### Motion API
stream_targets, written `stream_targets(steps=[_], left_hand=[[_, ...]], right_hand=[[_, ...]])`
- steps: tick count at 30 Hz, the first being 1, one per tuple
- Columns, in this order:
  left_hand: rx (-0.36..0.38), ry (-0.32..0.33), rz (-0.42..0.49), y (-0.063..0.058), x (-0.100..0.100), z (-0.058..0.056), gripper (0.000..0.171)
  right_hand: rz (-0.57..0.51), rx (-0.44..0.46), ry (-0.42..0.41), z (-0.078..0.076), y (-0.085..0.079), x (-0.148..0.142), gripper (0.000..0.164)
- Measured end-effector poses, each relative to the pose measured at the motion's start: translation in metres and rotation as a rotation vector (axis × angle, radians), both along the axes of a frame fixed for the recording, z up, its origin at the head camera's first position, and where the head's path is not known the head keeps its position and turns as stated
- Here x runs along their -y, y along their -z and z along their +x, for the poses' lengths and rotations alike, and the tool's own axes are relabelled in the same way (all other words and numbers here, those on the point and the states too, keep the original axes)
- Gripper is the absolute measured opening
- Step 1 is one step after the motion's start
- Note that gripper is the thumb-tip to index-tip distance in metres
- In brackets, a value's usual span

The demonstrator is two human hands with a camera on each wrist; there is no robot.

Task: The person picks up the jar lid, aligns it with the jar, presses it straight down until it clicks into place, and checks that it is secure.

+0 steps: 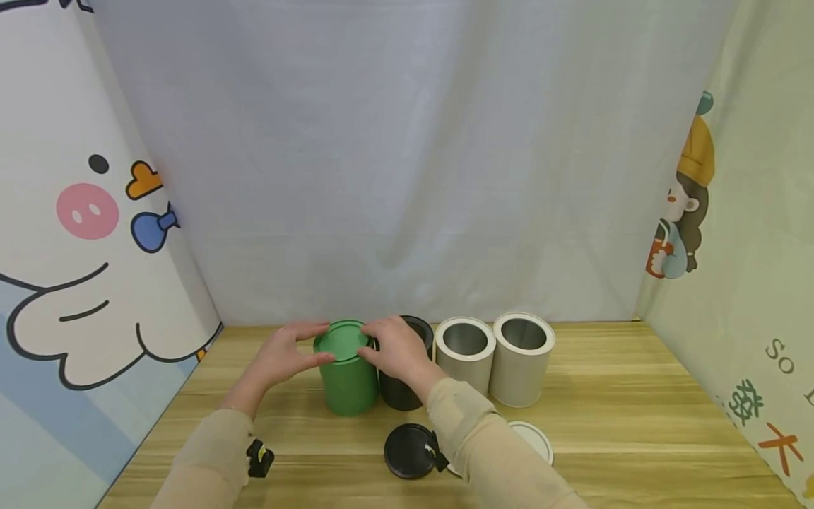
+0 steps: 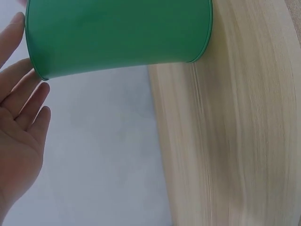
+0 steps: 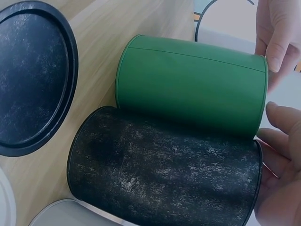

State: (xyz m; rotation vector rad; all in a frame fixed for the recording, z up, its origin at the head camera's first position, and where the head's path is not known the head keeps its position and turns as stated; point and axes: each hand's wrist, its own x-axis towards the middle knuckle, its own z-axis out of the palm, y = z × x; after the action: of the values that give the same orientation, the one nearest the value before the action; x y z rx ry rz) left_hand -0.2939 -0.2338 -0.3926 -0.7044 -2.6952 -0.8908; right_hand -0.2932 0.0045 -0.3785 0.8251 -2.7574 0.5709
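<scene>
A green can (image 1: 350, 390) stands upright with a green lid (image 1: 345, 341) across its top. My left hand (image 1: 285, 353) touches the left side of the lid's rim, thumb and fingers extended and spread. Opposite it, my right hand (image 1: 399, 349) has thumb and fingertips on the right side of the same rim. Scuffed black paint marks the can (image 3: 164, 165) that stands against the green one, under my right hand; its top is uncovered. In the left wrist view the left fingers (image 2: 29, 101) lie loosely extended beside the green can's upper edge.
Two whitish cans (image 1: 461, 364) with uncovered tops continue the row to the right. Nearer me, a black lid (image 1: 407, 452) and a white lid (image 1: 534, 440) lie on the wooden table (image 1: 636, 424). My right forearm partly covers the white lid. A pale curtain (image 1: 381, 177) hangs behind.
</scene>
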Motion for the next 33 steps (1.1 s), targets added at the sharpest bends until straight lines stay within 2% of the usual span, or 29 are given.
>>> stream_targets(steps=[9, 14, 23, 33], left_hand=[[-0.048, 0.073, -0.032, 0.000, 0.004, 0.000, 0.042], [-0.045, 0.076, -0.066, 0.000, 0.004, -0.001, 0.039], [-0.013, 0.087, -0.112, -0.005, 0.004, -0.001, 0.035], [0.001, 0.078, -0.113, -0.006, 0.002, -0.001, 0.034]], right_hand=[[0.031, -0.057, 0.018, 0.000, 0.003, 0.006, 0.034], [0.059, -0.076, 0.040, 0.000, 0.005, 0.009, 0.034], [0.049, -0.080, 0.054, 0.001, 0.006, 0.012, 0.030], [0.056, -0.080, 0.067, 0.004, 0.006, 0.013, 0.028]])
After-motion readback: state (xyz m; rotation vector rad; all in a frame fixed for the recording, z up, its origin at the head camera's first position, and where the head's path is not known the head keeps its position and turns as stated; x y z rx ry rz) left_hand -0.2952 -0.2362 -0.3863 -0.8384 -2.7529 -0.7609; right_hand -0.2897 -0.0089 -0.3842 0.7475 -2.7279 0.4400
